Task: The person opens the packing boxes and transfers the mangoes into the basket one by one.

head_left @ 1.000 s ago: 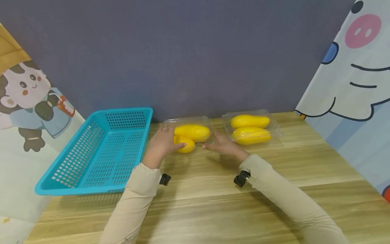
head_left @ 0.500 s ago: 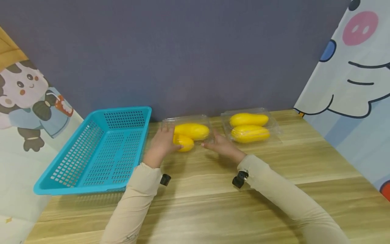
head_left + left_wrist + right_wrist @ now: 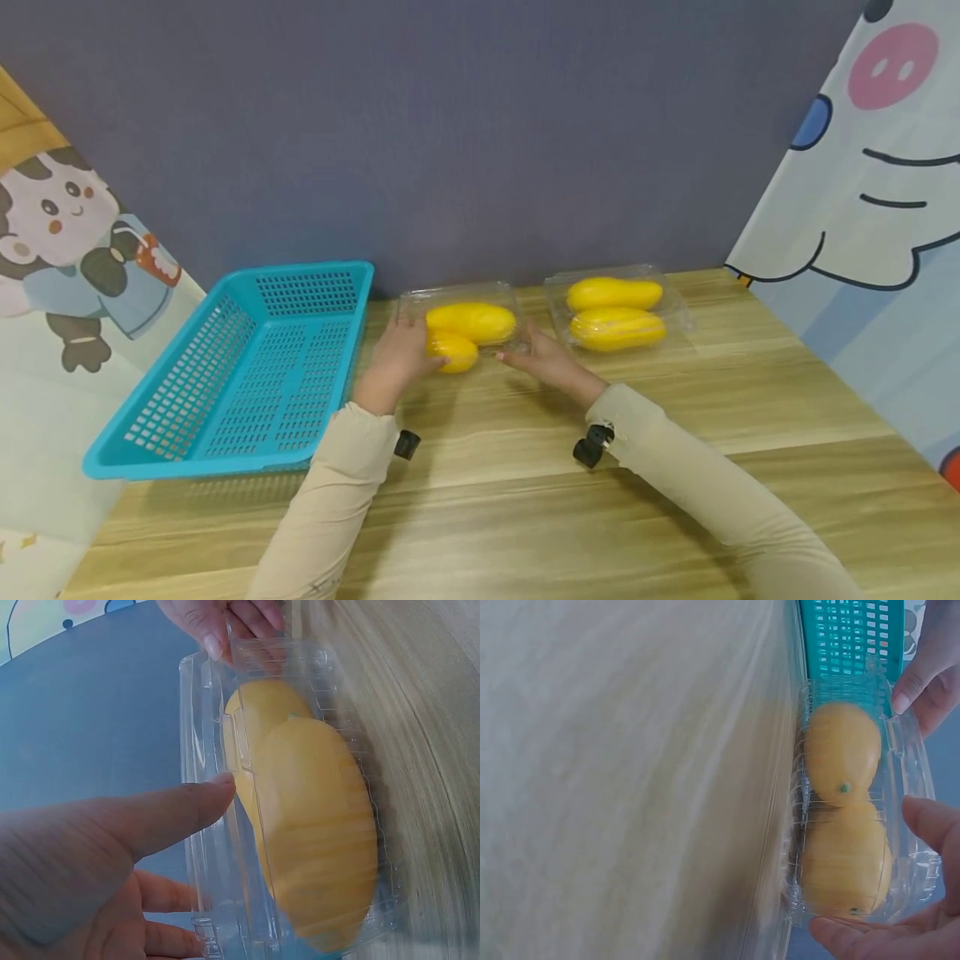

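A clear plastic clamshell box [image 3: 461, 293] stands near the back wall, holding two smooth yellow papaya-shaped fruits [image 3: 480, 323]. My left hand [image 3: 397, 357] grips its left end; in the left wrist view the thumb [image 3: 195, 806] presses the lid edge and the fingers curl behind. At the right end, my right hand [image 3: 551, 358] holds the same box, its thumb [image 3: 928, 819] on the lid side and its fingers at the near end. The box looks closed, with ridged walls around the fruits. Small green tips show on the fruits in the right wrist view.
Just right of the held box is a second clear box [image 3: 678, 312] with two more yellow fruits [image 3: 617, 329]. A blue plastic basket [image 3: 187, 468] with perforated walls stands at left. A dark grey panel [image 3: 465, 150] rises behind the wooden table [image 3: 495, 517].
The left hand's fingers have drawn down slightly from the box's top left edge. The right hand and the box stay nearly in place.
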Tool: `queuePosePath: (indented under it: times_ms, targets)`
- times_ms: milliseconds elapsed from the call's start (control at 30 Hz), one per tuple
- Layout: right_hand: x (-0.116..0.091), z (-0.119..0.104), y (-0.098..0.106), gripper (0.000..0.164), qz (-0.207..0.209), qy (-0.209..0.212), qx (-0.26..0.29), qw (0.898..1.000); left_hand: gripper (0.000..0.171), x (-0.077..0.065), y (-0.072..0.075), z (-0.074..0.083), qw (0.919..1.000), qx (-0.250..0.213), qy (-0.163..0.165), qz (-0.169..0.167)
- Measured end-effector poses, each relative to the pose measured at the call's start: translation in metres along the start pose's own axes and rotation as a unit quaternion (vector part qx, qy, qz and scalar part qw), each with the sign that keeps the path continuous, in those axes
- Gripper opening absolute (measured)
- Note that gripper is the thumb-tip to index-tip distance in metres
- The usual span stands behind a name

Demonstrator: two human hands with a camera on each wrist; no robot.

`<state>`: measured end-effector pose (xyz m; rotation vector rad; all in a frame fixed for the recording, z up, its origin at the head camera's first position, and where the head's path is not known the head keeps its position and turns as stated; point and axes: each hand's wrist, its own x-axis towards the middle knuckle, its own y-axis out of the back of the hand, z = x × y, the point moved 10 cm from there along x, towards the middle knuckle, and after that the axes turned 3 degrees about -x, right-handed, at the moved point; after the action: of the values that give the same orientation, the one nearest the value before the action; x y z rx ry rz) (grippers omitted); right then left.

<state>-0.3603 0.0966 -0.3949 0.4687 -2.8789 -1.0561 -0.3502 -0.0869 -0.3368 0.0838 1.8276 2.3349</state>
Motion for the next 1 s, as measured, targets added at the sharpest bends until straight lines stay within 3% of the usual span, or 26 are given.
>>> queuePosePath:
  times_ms: [433, 1000]
  targets:
    - [-0.0012, -0.0004, -0.0033, 0.094, -0.008, -0.002, 0.038, 0.999, 0.090, 0.0004, -0.0013, -0.0019, 1.0000, -0.004, 0.002, -0.001]
    - [0.0007, 0.0069, -0.0054, 0.089, -0.010, -0.012, 0.054, 0.998, 0.092, 0.0057, -0.0105, -0.0017, 0.9967, 0.078, -0.010, 0.023]
